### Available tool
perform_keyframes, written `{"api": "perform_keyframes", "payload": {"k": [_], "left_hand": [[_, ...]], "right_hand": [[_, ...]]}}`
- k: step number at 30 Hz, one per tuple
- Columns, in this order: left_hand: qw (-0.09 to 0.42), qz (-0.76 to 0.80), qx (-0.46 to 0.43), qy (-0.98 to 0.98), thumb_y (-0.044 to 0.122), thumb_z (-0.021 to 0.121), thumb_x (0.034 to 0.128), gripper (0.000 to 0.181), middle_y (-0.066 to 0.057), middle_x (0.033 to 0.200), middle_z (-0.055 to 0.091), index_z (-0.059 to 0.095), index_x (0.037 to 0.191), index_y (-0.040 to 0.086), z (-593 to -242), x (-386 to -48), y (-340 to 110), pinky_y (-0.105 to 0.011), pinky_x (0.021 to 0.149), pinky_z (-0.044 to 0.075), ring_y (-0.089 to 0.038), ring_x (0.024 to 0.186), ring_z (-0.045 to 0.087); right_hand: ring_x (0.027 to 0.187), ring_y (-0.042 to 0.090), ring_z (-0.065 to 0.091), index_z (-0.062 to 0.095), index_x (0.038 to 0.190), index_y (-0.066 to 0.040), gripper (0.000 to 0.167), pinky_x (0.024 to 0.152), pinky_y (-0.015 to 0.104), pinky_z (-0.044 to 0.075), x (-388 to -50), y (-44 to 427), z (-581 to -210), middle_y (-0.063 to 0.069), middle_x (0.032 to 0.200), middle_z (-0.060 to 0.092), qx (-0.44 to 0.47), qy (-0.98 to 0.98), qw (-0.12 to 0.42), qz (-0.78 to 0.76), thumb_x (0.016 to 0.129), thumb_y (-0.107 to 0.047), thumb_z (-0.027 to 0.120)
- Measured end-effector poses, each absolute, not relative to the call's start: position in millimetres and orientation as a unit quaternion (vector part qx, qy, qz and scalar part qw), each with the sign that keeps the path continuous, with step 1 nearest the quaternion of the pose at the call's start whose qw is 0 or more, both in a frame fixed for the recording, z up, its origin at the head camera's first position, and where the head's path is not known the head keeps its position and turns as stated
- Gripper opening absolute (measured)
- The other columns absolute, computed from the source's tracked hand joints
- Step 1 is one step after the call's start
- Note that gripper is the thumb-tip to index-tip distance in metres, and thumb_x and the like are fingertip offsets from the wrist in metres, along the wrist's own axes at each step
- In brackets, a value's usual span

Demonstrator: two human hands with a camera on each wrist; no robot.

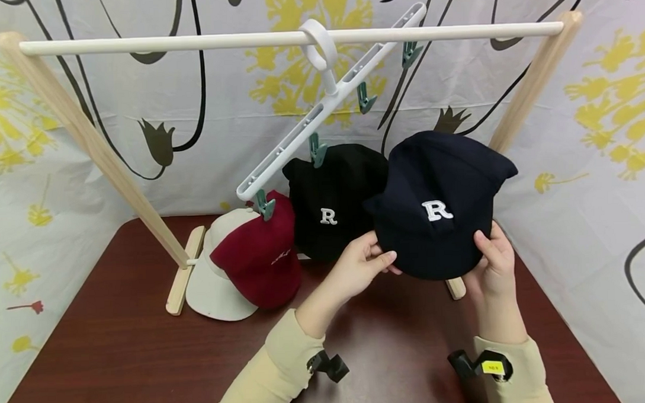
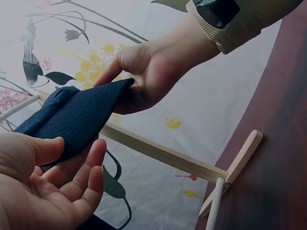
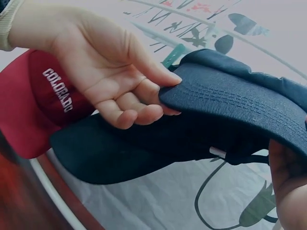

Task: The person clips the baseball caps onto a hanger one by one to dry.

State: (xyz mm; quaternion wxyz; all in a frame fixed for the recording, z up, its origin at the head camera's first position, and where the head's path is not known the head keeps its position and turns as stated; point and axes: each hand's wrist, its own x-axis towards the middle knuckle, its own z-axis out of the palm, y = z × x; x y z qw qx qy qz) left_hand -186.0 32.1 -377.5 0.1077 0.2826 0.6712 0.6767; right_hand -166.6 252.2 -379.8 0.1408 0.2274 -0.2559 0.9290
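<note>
A navy baseball cap (image 1: 423,180) with a white letter R is held up between both hands, its brim toward me. My left hand (image 1: 362,262) pinches the brim's left edge between thumb and fingers, seen too in the right wrist view. On the opposite edge of the brim, my right hand (image 1: 495,260) grips with the thumb on top and fingers beneath. Behind it stands a black cap (image 1: 338,189), also marked R. A maroon cap (image 1: 273,256) and a white-brimmed cap (image 1: 219,294) sit together on the table at the left.
A white hanger (image 1: 329,100) with several green clips (image 1: 366,98) hangs slantwise from the white rod (image 1: 162,44) of a wooden-legged rack (image 1: 102,156). The dark brown table (image 1: 146,356) lies below; a flower-patterned cloth (image 1: 222,92) hangs behind.
</note>
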Motion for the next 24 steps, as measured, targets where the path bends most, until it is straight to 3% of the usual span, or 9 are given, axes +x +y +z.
{"api": "perform_keyframes", "payload": {"k": [4, 10, 17, 24], "left_hand": [[0.108, 0.681, 0.282, 0.667, -0.002, 0.056, 0.0945, 0.021, -0.025, 0.084, 0.068, 0.054, 0.114, -0.008, -376, -189, 33, -0.040, 0.073, 0.053, -0.034, 0.078, 0.067], [0.102, 0.690, 0.281, 0.659, -0.003, 0.056, 0.0941, 0.022, -0.026, 0.084, 0.068, 0.054, 0.115, -0.008, -375, -193, 36, -0.035, 0.070, 0.053, -0.032, 0.075, 0.068], [0.101, 0.688, 0.287, 0.658, -0.006, 0.054, 0.0936, 0.022, -0.031, 0.083, 0.065, 0.053, 0.115, -0.012, -372, -195, 38, -0.042, 0.071, 0.053, -0.043, 0.078, 0.065], [0.094, 0.696, 0.290, 0.650, -0.003, 0.057, 0.0937, 0.023, -0.027, 0.084, 0.067, 0.054, 0.116, -0.009, -368, -195, 40, -0.034, 0.070, 0.053, -0.035, 0.077, 0.068]], "right_hand": [[0.081, 0.031, 0.066, 0.055, 0.104, 0.014, 0.019, 0.070, 0.036, 0.055, -172, 250, -377, 0.024, 0.094, 0.064, 0.230, -0.245, 0.155, 0.929, 0.095, 0.014, 0.038], [0.078, 0.033, 0.066, 0.053, 0.099, 0.014, 0.014, 0.066, 0.037, 0.056, -178, 246, -373, 0.025, 0.091, 0.064, 0.230, -0.226, 0.167, 0.932, 0.094, 0.014, 0.040], [0.078, 0.034, 0.066, 0.053, 0.100, 0.016, 0.015, 0.068, 0.038, 0.055, -181, 243, -367, 0.026, 0.092, 0.063, 0.233, -0.208, 0.188, 0.931, 0.092, 0.013, 0.041], [0.081, 0.036, 0.066, 0.052, 0.104, 0.016, 0.015, 0.068, 0.038, 0.055, -182, 242, -363, 0.027, 0.095, 0.064, 0.228, -0.185, 0.189, 0.937, 0.091, 0.012, 0.046]]}}
